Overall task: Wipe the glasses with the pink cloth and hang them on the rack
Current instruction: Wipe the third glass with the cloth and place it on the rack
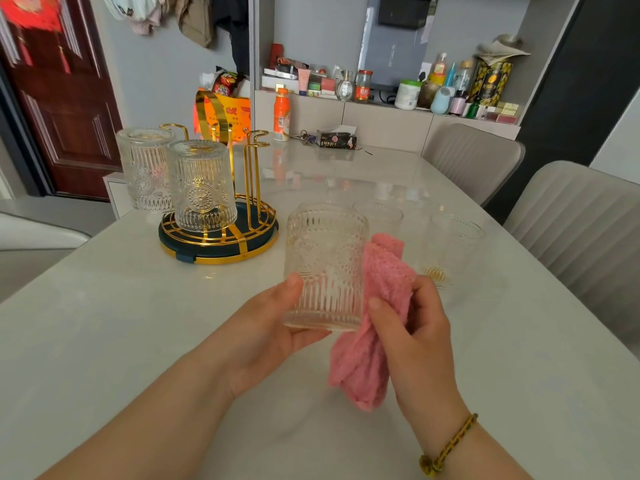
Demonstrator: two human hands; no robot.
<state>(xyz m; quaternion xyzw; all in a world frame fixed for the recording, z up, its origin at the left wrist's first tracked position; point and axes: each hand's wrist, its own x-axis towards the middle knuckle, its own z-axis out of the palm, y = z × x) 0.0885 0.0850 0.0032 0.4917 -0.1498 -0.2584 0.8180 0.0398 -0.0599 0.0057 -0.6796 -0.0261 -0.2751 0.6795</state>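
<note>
The left hand (263, 327) hides its fingers behind the glass (325, 258); the pink cloth (374, 306) covers the glass's right side. A farther glass (453, 237) looks faint, blurred.

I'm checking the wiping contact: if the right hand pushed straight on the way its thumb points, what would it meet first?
Probably the held glass: the right hand grips the pink cloth right beside it, thumb aimed at its side.

table (104, 323): pale, glossy | wall (156, 74): grey | door (62, 116): dark red, panelled, far left | chairs (581, 216): two, grey, padded, right | shelf (381, 109): recessed, crowded with bottles, jars | clothes (194, 19): hanging, top
</note>
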